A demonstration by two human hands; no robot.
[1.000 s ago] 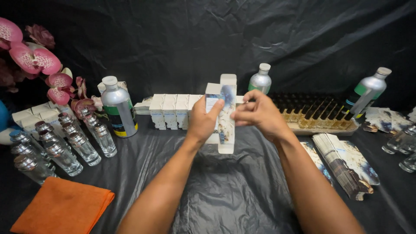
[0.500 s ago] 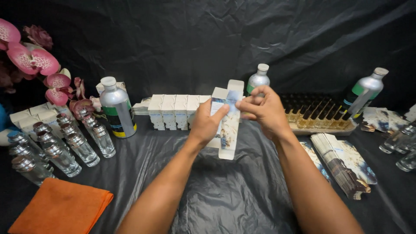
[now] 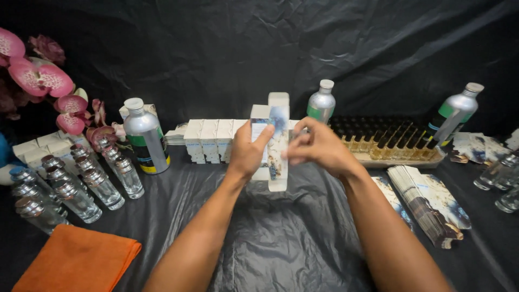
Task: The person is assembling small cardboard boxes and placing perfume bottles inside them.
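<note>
Left hand (image 3: pixel 246 154) and right hand (image 3: pixel 319 148), fingers closed on an upright printed carton (image 3: pixel 277 141), above black-covered surface (image 3: pixel 281 238).

head view, looking down and forward, close over black-covered table (image 3: pixel 281 243)

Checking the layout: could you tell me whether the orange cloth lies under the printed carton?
No, the folded orange cloth lies far left of the tall printed carton.

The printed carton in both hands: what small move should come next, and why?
Probably press the carton open into a square tube. It is upright between the left hand and right hand, its end flaps are unfolded, and it looks only partly opened.
</note>
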